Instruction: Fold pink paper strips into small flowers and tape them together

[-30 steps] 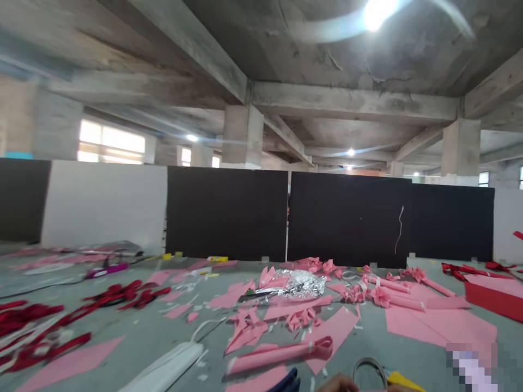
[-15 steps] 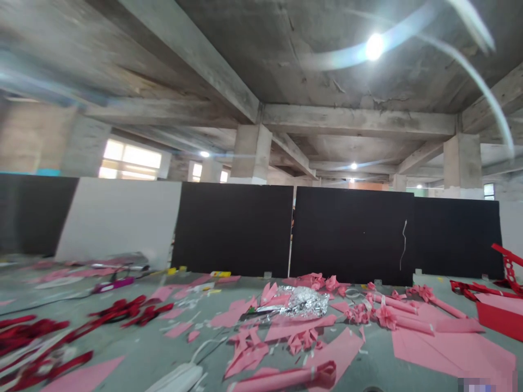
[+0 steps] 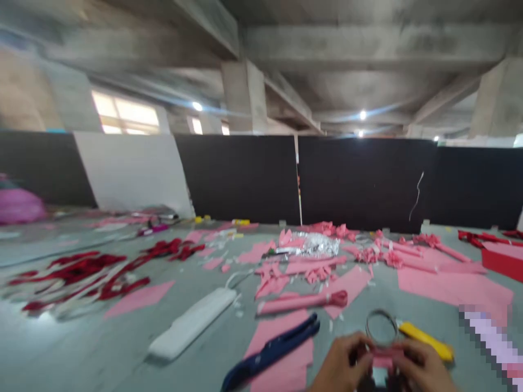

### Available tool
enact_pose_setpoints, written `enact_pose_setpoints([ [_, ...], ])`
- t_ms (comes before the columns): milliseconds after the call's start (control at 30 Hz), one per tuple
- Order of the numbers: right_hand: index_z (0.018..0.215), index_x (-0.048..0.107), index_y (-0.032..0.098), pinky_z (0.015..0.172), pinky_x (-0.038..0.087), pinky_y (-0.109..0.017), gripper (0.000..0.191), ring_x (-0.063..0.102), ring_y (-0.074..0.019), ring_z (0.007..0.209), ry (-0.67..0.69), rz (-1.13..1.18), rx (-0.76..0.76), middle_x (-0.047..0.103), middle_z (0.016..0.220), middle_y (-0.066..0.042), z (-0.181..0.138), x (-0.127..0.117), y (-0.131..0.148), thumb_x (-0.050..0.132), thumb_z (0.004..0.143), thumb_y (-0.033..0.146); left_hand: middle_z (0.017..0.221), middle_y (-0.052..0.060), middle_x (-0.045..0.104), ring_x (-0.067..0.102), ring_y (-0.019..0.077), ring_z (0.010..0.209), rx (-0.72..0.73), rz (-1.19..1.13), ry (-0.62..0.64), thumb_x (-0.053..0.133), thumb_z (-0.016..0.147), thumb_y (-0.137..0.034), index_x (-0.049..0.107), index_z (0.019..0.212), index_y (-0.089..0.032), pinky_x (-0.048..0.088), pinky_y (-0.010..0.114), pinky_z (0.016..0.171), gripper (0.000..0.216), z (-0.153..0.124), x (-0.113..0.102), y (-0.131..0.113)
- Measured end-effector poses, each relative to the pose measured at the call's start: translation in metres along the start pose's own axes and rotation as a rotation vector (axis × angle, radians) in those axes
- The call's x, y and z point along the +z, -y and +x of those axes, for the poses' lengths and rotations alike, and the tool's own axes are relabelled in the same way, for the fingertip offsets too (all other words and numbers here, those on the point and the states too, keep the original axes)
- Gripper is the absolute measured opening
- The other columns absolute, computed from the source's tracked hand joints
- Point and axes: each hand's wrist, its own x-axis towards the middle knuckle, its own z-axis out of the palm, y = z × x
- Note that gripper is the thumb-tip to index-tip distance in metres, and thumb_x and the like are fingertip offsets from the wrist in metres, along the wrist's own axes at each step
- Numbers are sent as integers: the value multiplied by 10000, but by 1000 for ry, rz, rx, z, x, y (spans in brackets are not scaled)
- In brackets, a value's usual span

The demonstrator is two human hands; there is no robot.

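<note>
My left hand (image 3: 343, 362) and my right hand (image 3: 425, 366) are close together at the bottom, right of the middle. Their fingers are closed on a small folded piece of pink paper (image 3: 384, 355) between them. Just beyond my fingertips is a thin ring (image 3: 368, 325), like a coil of wire. A yellow-handled tool (image 3: 429, 341) lies beside my right hand. Left of my hands, a dark blue long-handled tool (image 3: 269, 353) rests on a pink paper sheet (image 3: 281, 375). Its exact kind is unclear.
A white power strip (image 3: 194, 324) lies on the grey table (image 3: 110, 354). Rolled pink paper (image 3: 294, 303), crumpled silver foil (image 3: 318, 245) and red ribbon strips (image 3: 85, 267) are scattered beyond. Black panels (image 3: 368, 182) stand along the far edge. A red box (image 3: 504, 264) is at right.
The view has tilted down, so the table's near part shows. Both my hands, the pink piece, the ring, and the blue and yellow tools have come into view.
</note>
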Motion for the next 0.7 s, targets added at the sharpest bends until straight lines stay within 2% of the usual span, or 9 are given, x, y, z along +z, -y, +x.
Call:
enact_pose_setpoints([
  [67,899,883,179,508,479,-300,660,602,-159,483,-60,101,80,710,618,-46,-6,-2,0,918,713,811,720,17,692,639,159,679,-16,-63,21,754,972,-419,815,1031,-169,470,283,673,264,-5,3,-2],
  [100,887,887,176,521,477,-295,633,602,-152,495,-71,109,97,717,627,-46,-7,-3,3,947,696,776,721,19,696,640,159,678,-27,-93,56,744,970,-433,808,1065,-165,467,283,670,291,-7,3,-6],
  [233,939,896,195,533,494,-303,461,620,-154,519,-79,171,134,774,713,-57,-8,-8,19,989,731,595,678,3,666,589,139,603,-72,-164,135,721,973,-456,799,1143,-146,440,283,623,362,-6,-3,-20],
  [367,975,896,202,530,502,-303,317,610,-149,509,-78,153,140,727,635,-26,-12,-10,26,940,827,479,688,7,679,599,139,593,-106,-227,165,758,943,-421,805,1233,-121,446,286,599,420,-7,-6,-20],
  [467,968,893,205,531,514,-308,260,610,-145,505,-78,116,139,724,635,-23,-14,-11,26,920,847,434,700,14,698,624,148,602,-107,-228,182,765,949,-407,803,1279,-121,464,290,601,438,-9,-5,-19],
  [600,972,879,203,543,526,-310,232,625,-144,519,-74,63,139,766,702,-47,-16,-9,28,882,869,411,720,28,715,656,157,641,-128,-226,202,727,977,-361,811,1237,-125,477,281,616,361,-9,-6,-23],
  [700,992,851,201,558,530,-307,234,639,-149,544,-31,30,157,779,737,-52,-19,-7,33,860,876,403,717,10,693,615,141,647,-139,-181,198,707,933,-263,815,1140,-139,447,256,605,265,-9,-7,-28],
])
